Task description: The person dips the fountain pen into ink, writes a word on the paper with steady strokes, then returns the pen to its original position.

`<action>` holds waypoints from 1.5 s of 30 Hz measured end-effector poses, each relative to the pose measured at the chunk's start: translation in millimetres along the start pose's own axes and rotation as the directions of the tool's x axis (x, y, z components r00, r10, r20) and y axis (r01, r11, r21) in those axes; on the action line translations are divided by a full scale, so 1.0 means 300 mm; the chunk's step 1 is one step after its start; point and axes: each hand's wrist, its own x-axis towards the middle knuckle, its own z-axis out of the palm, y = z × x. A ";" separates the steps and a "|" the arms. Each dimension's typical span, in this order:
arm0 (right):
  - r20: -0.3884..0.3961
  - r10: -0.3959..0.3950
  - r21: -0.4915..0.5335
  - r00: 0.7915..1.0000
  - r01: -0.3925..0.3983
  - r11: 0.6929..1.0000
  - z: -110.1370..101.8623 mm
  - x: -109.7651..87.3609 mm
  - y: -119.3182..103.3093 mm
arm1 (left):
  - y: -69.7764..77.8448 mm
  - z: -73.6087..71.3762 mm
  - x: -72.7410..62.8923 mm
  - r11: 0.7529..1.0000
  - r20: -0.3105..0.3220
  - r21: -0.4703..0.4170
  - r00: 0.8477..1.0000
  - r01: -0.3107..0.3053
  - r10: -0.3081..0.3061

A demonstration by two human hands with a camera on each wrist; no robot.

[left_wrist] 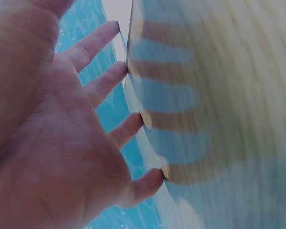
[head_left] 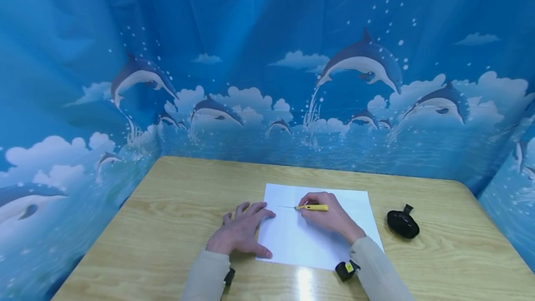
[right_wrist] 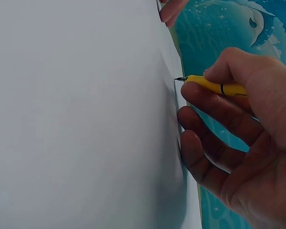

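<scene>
A white sheet of paper (head_left: 309,245) lies on the wooden table. My right hand (head_left: 328,212) pinches a yellow fountain pen (right_wrist: 212,84) between thumb and fingers, its dark nib at the paper's surface. A short thin line (head_left: 286,206) runs leftward from the nib on the upper part of the sheet. My left hand (head_left: 242,231) is spread over the sheet's left edge, with thumb and index fingertip on the paper. Its other fingertips rest on the wood, as the left wrist view shows.
To the right of the paper sits a glossy black rounded object (head_left: 403,224) with a short stem. Small black devices are worn at both wrists, the right one (head_left: 345,271) over the paper's lower edge. A blue dolphin-print curtain (head_left: 259,59) hangs behind the wooden table (head_left: 167,226).
</scene>
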 end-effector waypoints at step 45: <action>-0.081 0.031 -0.036 0.996 -0.034 0.999 -0.064 -0.071 0.056 | -0.005 0.002 -0.007 1.000 -0.006 -0.013 1.000 -0.024 0.024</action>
